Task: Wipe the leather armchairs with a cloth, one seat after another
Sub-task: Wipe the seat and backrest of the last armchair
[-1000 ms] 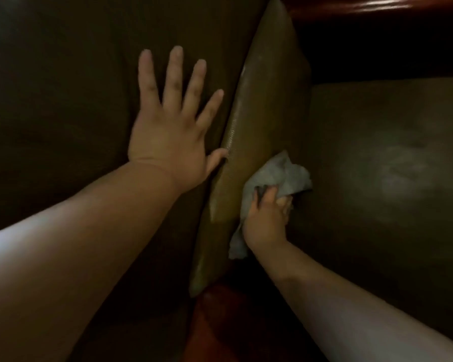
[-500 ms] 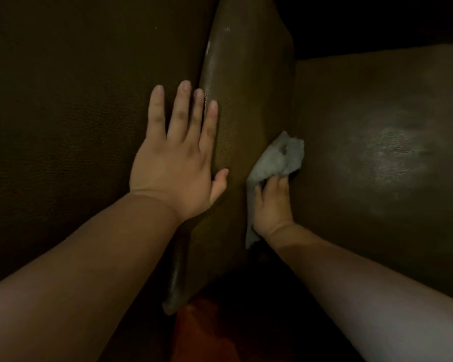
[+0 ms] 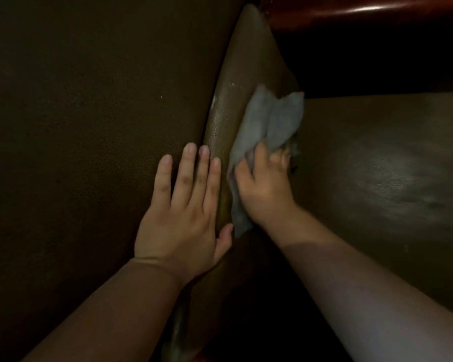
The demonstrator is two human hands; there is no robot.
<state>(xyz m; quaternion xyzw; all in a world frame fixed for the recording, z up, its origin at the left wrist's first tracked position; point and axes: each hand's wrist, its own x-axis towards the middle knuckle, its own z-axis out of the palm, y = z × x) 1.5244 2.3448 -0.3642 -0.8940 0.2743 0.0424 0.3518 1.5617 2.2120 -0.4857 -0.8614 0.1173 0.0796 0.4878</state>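
Observation:
A dark brown leather seat cushion [image 3: 89, 126] fills the left of the view, its raised side edge [image 3: 246, 74] tilted up in the middle. My left hand [image 3: 186, 218] lies flat on the cushion with its fingers together, thumb at the edge. My right hand [image 3: 264, 189] presses a crumpled grey cloth [image 3: 270, 121] against the right face of that raised edge. The cloth sticks out above my fingers and hangs below my palm. A second brown leather surface [image 3: 382, 173] lies to the right, with a dull sheen.
A glossy reddish wooden frame [image 3: 364, 11] runs along the top right, above a dark gap. A deep dark gap lies between the raised cushion and the right leather surface, below my right wrist. A reddish patch shows at the bottom centre.
My right hand has slid the cloth up along the cushion's side face. My left hand has shifted toward the edge, with its fingers drawn together.

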